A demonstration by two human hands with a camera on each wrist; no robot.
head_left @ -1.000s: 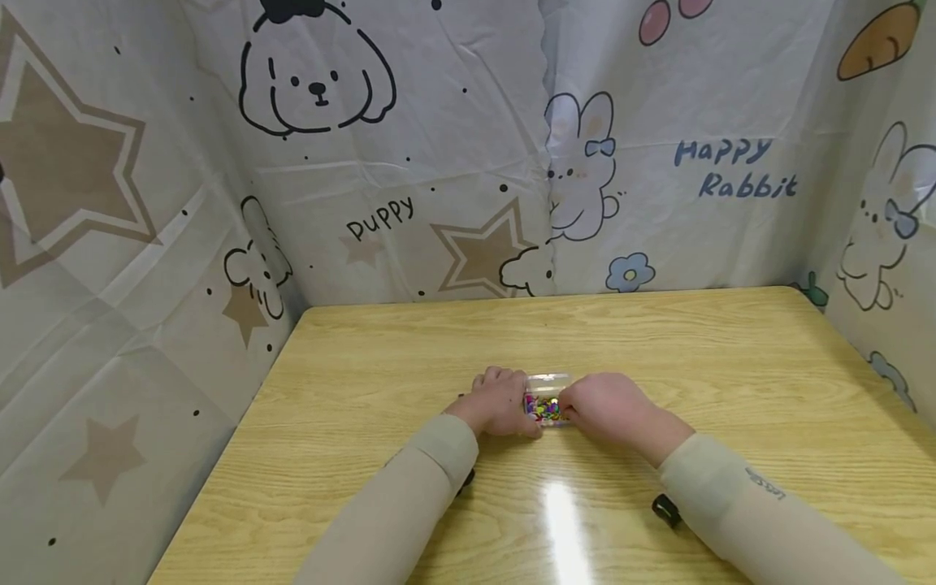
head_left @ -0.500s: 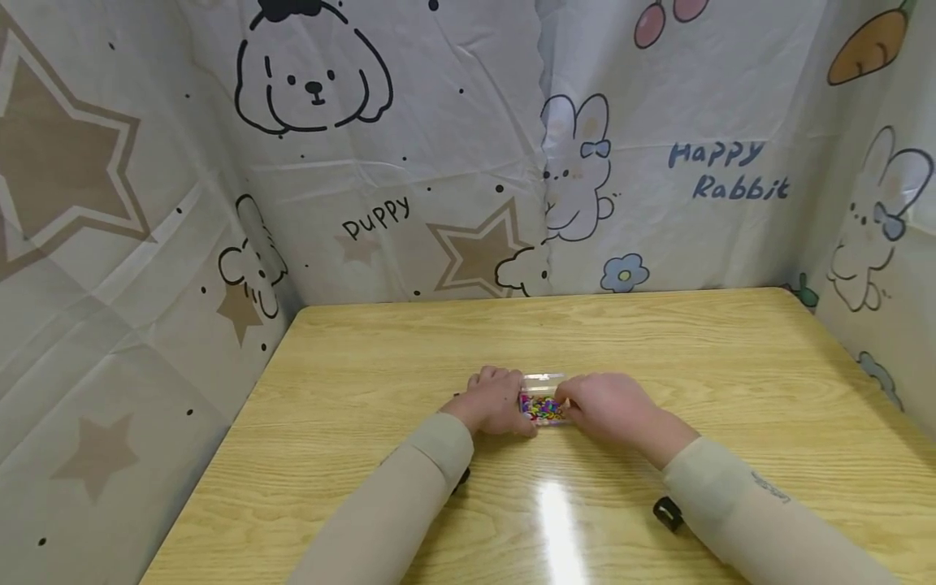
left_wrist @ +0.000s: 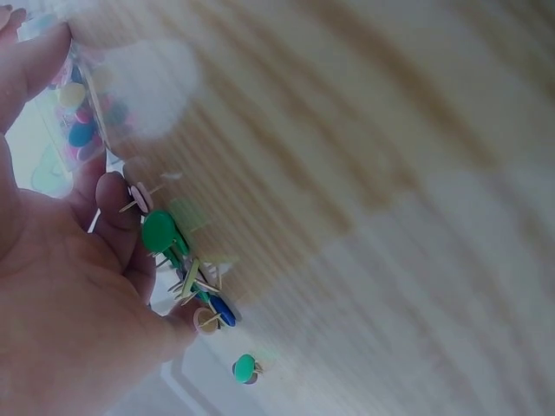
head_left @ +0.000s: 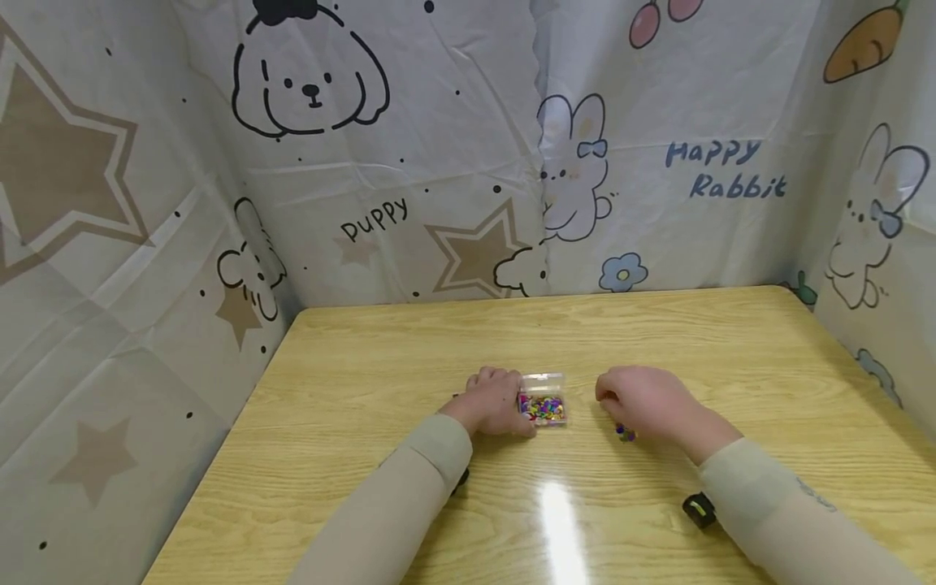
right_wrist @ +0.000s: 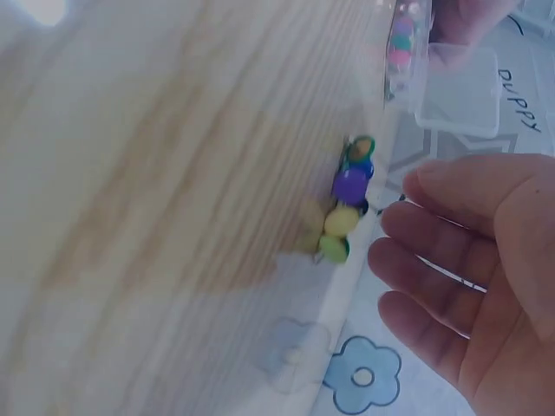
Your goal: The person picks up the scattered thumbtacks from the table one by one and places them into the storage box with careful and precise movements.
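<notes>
A small clear plastic box [head_left: 563,422] of colourful thumbtacks [head_left: 543,408] stands mid-table with its clear lid [right_wrist: 460,91] raised at the back. My left hand [head_left: 494,404] grips the box's left end between thumb and fingers. Under that palm lies a loose group of thumbtacks, with a green thumbtack [left_wrist: 159,231] among them. My right hand [head_left: 651,402] is to the right of the box, fingers loosely bent and nothing seen between them. Beside its fingertips several thumbtacks lie on the table, among them a purple thumbtack [right_wrist: 350,185] and a yellow thumbtack [right_wrist: 341,221].
The wooden table [head_left: 409,349] has printed cloth [head_left: 439,122] hanging along its back and sides. A black wrist device [head_left: 699,510] shows at the right sleeve. Apart from the left group, a green thumbtack [left_wrist: 245,368] lies with another tack.
My right hand has left the box and moved right, and several thumbtacks now show on the table by it. The left hand stays at the box.
</notes>
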